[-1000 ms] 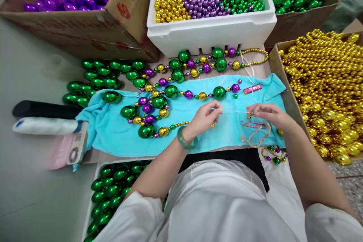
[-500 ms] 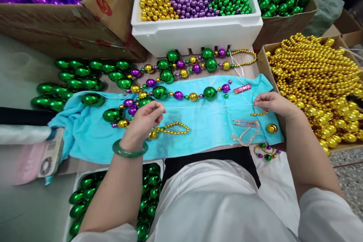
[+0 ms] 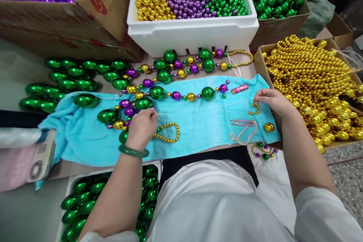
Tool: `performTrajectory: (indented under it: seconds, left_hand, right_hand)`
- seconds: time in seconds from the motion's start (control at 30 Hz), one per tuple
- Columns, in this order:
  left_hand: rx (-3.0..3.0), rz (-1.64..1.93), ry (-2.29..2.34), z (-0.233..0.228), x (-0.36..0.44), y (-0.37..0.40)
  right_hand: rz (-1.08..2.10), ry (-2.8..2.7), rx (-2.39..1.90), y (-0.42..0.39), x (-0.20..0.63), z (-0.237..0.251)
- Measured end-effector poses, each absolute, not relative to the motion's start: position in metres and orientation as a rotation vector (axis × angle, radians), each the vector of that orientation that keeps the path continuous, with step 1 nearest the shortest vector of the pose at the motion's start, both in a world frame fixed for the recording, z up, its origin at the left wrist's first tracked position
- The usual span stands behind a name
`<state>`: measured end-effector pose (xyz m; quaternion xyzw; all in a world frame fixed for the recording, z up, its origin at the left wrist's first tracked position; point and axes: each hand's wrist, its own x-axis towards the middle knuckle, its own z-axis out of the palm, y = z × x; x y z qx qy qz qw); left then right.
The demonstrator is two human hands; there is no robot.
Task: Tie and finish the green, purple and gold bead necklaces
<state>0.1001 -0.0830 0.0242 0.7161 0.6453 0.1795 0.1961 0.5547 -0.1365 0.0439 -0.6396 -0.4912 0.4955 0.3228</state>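
Mid-stringing at frame center: left hand [image 3: 143, 123] pinches the thread [image 3: 198, 108] taut, right hand [image 3: 272, 100] pinches small gold beads [image 3: 255, 109]; next needs another bead.

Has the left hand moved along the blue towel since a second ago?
Yes. The left hand has slid leftward along the blue towel, from near the towel's middle to the bead cluster.

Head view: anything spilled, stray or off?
Mostly orderly. A few beads sit in the wrong colour zones of the white foam box, such as a green one among the purple. A small bead strand lies off the turquoise towel, by its near right corner.
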Motion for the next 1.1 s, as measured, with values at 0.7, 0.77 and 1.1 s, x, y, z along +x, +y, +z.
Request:
performTrajectory:
  seconds: [0.7, 0.77, 1.1]
  left_hand:
    - [2.016, 0.654, 1.095, 0.041, 0.289, -0.100]
    - [2.090, 0.676, 1.070, 0.043, 0.297, -0.103]
    - [1.096, 0.284, 0.937, 0.027, 0.297, -0.098]
  right_hand:
    - [1.134, -1.443, -1.645, -0.142, 0.521, 0.084]
    - [1.168, -1.493, -1.614, -0.140, 0.514, 0.083]
    - [0.444, -1.716, -2.064, -0.162, 0.508, 0.054]
